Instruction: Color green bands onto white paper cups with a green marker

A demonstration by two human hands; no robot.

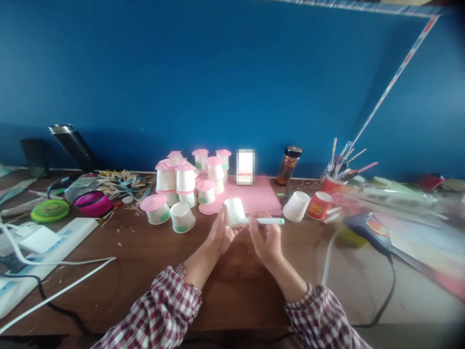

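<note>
My left hand (220,232) is closed around a white paper cup (235,210), held a little above the table in front of me. Pinched in my right hand (267,240) is a white marker pen (271,221) with a green end, its other end at the cup's side. Pink paper (259,191) lies flat just behind both hands. To the left stand several white cups topped with pink paper roofs (185,167), some bearing green patches. A roofless cup (182,218) with a green patch is the nearest of that group.
Right of my hands are a white cup (296,206), a red cup (319,205) and a brush holder (332,184). A glue gun (370,230) rests farther right. At left lie a power strip (72,242), cables and a pink pouch (93,203). A bottle (288,166) stands behind.
</note>
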